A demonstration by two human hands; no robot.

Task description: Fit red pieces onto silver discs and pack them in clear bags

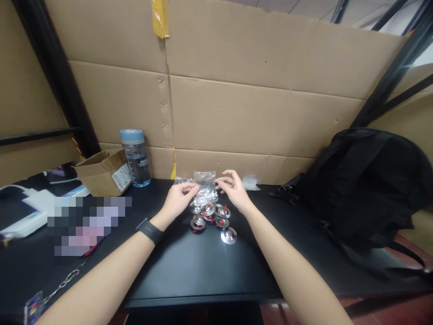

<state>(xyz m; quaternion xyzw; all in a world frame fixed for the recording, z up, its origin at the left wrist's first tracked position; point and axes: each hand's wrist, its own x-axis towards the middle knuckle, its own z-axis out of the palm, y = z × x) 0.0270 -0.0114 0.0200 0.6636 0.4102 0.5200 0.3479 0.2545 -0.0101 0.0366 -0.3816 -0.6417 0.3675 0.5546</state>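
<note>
1. Left hand (176, 201): thumb and index fingers nearly together, pinching the left edge of the bag (207, 193). Watch (150, 231) on that wrist.
2. Right hand (237, 194): fingers curved and part-open at the bag's right edge, index raised away from the thumb. Cannot tell whether they grip the film or only touch it.
3. Bag: clear, shiny, between the two sets of fingers, its near end by the discs (207, 208). Contents, if any, cannot be made out.
4. Discs: silvery metal, domed centres, red loops; clustered and partly overlapping on the counter (203, 275), just nearer the wearer than the fingers and between the wrists.
5. Single disc (229, 235): lies flat at the near edge of the cluster, below the right fingers.
6. Second bag (184, 180): clear, just beyond the left fingers, partly hidden by that hand.
7. White packet (251, 182): beyond and right of the right fingers, near the cardboard wall (237, 117).
8. Left of the left fingers: bottle (137, 160), blue lid, upright; open box (103, 174) beside it.
9. Well right of the right fingers: black backpack (368, 194).
</note>
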